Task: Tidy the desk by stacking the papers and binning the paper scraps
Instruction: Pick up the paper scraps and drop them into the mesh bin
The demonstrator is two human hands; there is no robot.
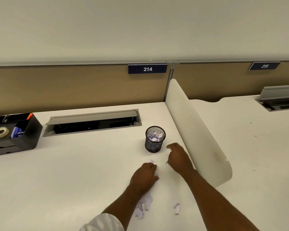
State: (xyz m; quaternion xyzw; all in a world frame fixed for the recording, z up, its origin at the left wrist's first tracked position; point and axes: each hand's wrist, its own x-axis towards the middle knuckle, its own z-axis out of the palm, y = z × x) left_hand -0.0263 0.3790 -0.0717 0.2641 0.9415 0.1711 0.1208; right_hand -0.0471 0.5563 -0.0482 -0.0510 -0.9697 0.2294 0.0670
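Note:
A small black mesh bin [155,139] stands on the white desk [77,167] and holds several torn paper scraps. My left hand [144,176] rests palm down on the desk below the bin, its fingers closed over white paper scraps [156,174] that stick out at its fingertips. My right hand [178,157] hovers just right of the bin's base with fingers loosely curled; a small scrap [166,163] shows at its left edge. More torn scraps [144,205] lie under my left forearm, and a single scrap [176,207] lies between my arms.
A curved white divider [195,130] rises along the desk's right side, close to my right hand. A grey cable hatch [92,122] is open at the back. A black desk organiser [13,132] with a tape roll stands at the far left.

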